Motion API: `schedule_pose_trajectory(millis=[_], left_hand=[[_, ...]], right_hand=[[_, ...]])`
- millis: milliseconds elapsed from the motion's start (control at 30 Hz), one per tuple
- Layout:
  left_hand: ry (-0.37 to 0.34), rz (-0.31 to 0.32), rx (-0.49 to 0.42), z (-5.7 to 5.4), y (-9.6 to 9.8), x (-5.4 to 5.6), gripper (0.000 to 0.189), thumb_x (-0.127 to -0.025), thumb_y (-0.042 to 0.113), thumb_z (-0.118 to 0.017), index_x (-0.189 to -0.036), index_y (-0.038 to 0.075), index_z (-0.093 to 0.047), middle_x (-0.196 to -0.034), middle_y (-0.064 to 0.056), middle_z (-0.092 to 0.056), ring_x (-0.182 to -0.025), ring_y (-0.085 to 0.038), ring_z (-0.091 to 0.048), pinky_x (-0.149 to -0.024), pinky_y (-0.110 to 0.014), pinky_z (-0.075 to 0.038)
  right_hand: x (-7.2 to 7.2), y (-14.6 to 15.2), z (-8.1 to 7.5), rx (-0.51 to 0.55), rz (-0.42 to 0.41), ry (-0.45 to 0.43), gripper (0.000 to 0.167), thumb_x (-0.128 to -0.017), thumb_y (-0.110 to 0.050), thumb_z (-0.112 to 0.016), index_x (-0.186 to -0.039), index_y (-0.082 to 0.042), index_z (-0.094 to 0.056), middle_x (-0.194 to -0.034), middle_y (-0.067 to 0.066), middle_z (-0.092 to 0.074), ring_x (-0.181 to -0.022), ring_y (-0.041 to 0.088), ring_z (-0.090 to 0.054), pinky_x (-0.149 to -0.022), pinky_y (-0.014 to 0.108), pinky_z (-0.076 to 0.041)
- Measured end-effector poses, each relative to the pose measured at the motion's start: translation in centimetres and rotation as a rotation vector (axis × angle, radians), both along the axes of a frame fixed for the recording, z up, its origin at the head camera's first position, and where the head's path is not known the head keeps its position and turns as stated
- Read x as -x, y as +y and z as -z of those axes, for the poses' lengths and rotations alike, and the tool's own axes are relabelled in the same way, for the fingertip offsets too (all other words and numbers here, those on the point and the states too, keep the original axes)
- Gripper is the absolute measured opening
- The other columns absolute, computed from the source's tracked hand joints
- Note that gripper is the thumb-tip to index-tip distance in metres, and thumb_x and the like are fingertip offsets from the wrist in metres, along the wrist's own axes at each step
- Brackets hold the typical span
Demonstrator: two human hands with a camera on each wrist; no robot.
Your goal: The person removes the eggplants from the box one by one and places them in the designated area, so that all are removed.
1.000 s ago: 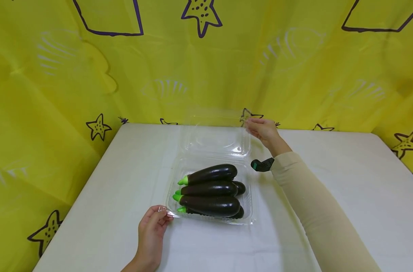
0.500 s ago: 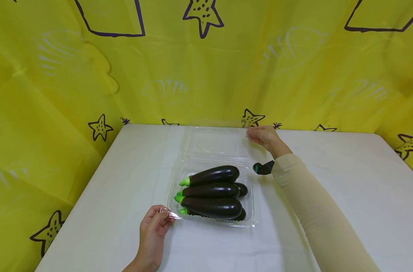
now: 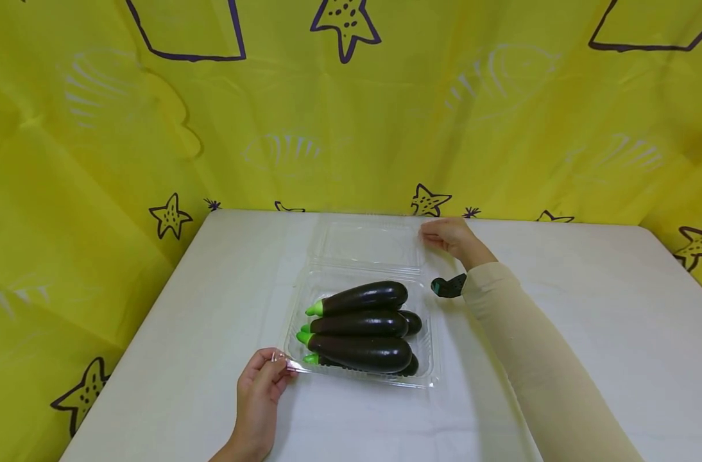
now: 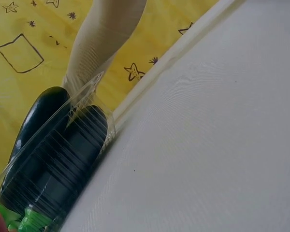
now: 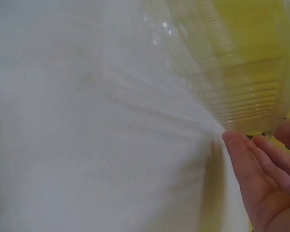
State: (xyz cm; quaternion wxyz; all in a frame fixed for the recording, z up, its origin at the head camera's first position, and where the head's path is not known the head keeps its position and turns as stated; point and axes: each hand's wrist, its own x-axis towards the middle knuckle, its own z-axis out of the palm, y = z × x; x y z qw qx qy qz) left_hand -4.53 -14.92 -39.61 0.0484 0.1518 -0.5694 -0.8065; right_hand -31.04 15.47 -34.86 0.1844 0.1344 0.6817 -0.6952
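Note:
A clear plastic clamshell box (image 3: 432, 346) lies opened on the table, its lid (image 3: 368, 242) folded back toward the yellow backdrop. Several eggplants (image 3: 359, 352), glossy and dark with green stem ends pointing left, are piled in its base. My left hand (image 3: 260, 391) pinches the rim at the base's near left corner. At the lid's far right corner, my right hand (image 3: 450, 236) pinches the edge between thumb and fingers. The right wrist view shows the ribbed lid wall (image 5: 246, 104) meeting those fingertips. In the left wrist view, eggplants (image 4: 87, 135) press close behind the box's clear side.
The white-covered table (image 3: 559, 308) ends at the back against a yellow cloth (image 3: 385, 128) printed with starfish and fish. A black device (image 3: 448, 286) sits at the right wrist, beside the box.
The lid has swung backward and down from a raised tilt to lie near the table. My right hand has lowered with it. The left hand stays at its corner.

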Motion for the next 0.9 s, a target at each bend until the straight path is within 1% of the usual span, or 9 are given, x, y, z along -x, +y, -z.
schedule_pose_trajectory(millis=[133,333,433,567,700,767,833,900], left_hand=[[-0.014,-0.002,0.010,-0.08,0.01,-0.03,0.010,-0.094,0.007,-0.041,-0.093,0.000,-0.048,-0.085,-0.005,-0.051,-0.075,-0.013,-0.056,-0.074,-0.024,-0.049],[-0.023,0.007,0.021,0.10,0.09,-0.01,0.010,-0.094,0.007,-0.042,-0.093,0.001,-0.049,-0.085,-0.006,-0.053,-0.075,-0.014,-0.058,-0.074,-0.025,-0.050],[-0.008,0.018,0.018,0.16,0.16,0.05,0.009,-0.093,0.006,-0.042,-0.093,0.001,-0.049,-0.084,-0.006,-0.053,-0.075,-0.015,-0.058,-0.074,-0.026,-0.050],[0.022,0.040,0.011,0.26,0.23,0.05,0.008,-0.093,0.005,-0.042,-0.091,0.001,-0.049,-0.083,-0.007,-0.054,-0.074,-0.015,-0.059,-0.073,-0.026,-0.050],[0.037,0.045,0.012,0.30,0.22,0.01,0.009,-0.093,0.005,-0.042,-0.091,0.000,-0.049,-0.082,-0.007,-0.054,-0.073,-0.014,-0.059,-0.072,-0.026,-0.050],[0.039,0.043,0.014,0.30,0.21,0.01,0.009,-0.093,0.005,-0.042,-0.091,-0.001,-0.048,-0.082,-0.007,-0.054,-0.073,-0.014,-0.058,-0.072,-0.025,-0.050],[0.038,0.040,0.014,0.29,0.20,0.01,0.009,-0.092,0.004,-0.042,-0.091,-0.002,-0.048,-0.082,-0.007,-0.053,-0.073,-0.014,-0.058,-0.072,-0.025,-0.050],[0.030,0.037,0.014,0.28,0.20,-0.02,0.009,-0.092,0.004,-0.042,-0.091,-0.002,-0.048,-0.083,-0.007,-0.053,-0.073,-0.014,-0.057,-0.073,-0.025,-0.050]], right_hand=[[-0.07,-0.04,-0.04,0.033,-0.012,-0.012,0.041,-0.088,0.003,-0.054,-0.127,0.012,-0.044,-0.074,0.003,-0.063,-0.070,0.013,-0.062,-0.080,0.027,-0.049],[0.20,-0.17,0.40,0.030,-0.038,0.009,0.046,-0.089,0.003,-0.052,-0.131,0.013,-0.037,-0.075,0.001,-0.063,-0.072,0.012,-0.063,-0.085,0.029,-0.046],[0.28,-0.27,0.59,0.030,-0.035,0.020,0.045,-0.089,0.004,-0.051,-0.131,0.014,-0.036,-0.072,0.000,-0.063,-0.070,0.011,-0.062,-0.083,0.028,-0.047],[0.22,-0.35,0.67,0.043,-0.001,0.024,0.044,-0.089,0.005,-0.051,-0.130,0.014,-0.037,-0.069,0.000,-0.063,-0.066,0.010,-0.062,-0.076,0.025,-0.050],[0.13,-0.31,0.76,0.018,0.011,0.031,0.043,-0.090,-0.001,-0.053,-0.129,0.013,-0.040,-0.069,-0.001,-0.063,-0.066,0.010,-0.062,-0.076,0.025,-0.050],[0.00,-0.21,0.75,-0.021,0.003,0.042,0.044,-0.090,-0.005,-0.055,-0.128,0.013,-0.041,-0.075,0.001,-0.064,-0.069,0.010,-0.062,-0.079,0.026,-0.049],[-0.18,0.02,0.68,-0.085,-0.013,0.058,0.044,-0.090,-0.008,-0.056,-0.127,0.013,-0.043,-0.090,0.007,-0.064,-0.075,0.011,-0.062,-0.082,0.027,-0.048],[-0.52,0.31,0.42,-0.189,-0.042,0.087,0.045,-0.091,-0.013,-0.057,-0.126,0.012,-0.045,-0.108,0.014,-0.059,-0.086,0.015,-0.059,-0.087,0.029,-0.045]])
